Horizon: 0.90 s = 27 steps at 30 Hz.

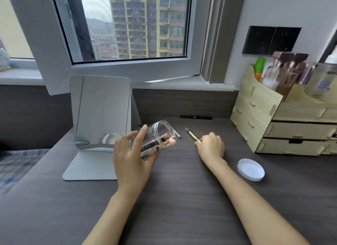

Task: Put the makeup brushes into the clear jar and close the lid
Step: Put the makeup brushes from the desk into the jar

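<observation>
Head view: L hand [131, 153] tilts clear jar [155, 139], R hand [211, 146] on a brush [192, 135].

L grip wrapped round the jar, held tipped w/ mouth facing up-right, brushes already inside. R grip pinched on the gold-handled brush lying on the bench [182, 199]; possibly lifted, hard to tell. Silver brush [177, 134] lies behind the jar. White lid [251, 169] sits apart, near the wooden organizer [269, 117].

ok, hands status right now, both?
Left hand: closed around the clear jar, tilted, brushes inside.
Right hand: fingers closed on the gold pen lying on the desk.
</observation>
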Tool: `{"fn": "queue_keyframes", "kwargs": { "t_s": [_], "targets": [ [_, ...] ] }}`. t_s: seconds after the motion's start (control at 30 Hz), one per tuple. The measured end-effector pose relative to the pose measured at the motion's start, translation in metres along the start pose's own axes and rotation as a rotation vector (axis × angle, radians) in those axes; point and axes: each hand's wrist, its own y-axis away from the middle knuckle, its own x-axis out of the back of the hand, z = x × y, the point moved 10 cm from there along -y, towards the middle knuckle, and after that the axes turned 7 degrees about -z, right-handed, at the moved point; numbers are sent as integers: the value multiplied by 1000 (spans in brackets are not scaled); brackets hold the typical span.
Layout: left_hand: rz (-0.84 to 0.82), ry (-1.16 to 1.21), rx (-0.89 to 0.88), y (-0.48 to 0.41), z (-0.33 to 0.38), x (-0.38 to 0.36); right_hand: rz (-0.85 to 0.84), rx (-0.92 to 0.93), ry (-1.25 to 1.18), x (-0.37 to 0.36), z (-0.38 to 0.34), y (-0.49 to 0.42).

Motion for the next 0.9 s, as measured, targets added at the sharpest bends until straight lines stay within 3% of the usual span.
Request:
{"fn": "queue_keyframes", "kwargs": {
  "t_s": [0.1, 0.17, 0.27, 0.33, 0.47, 0.57, 0.9],
  "targets": [
    [3, 2, 10, 0, -2, 0, 39, -24, -159, 2, 2, 1],
    [3, 1, 15, 0, -2, 0, 102, -16, -427, 13, 11, 8],
    [-13, -1, 13, -1, -1, -3, 144, 137, -851, 45, 14, 31],
    [-25, 4, 10, -1, 0, -4, 115, 268, -968, 70, 8, 51],
    [-37, 28, -5, 0, 4, -5, 68, 411, -962, 98, 2, 87],
    [-38, 31, -7, 1, 4, -5, 74, 440, -833, 103, -1, 102],
    [-89, 29, -110, 6, 22, -11, 150, 518, -773, 97, -46, 106]
  ]
}}
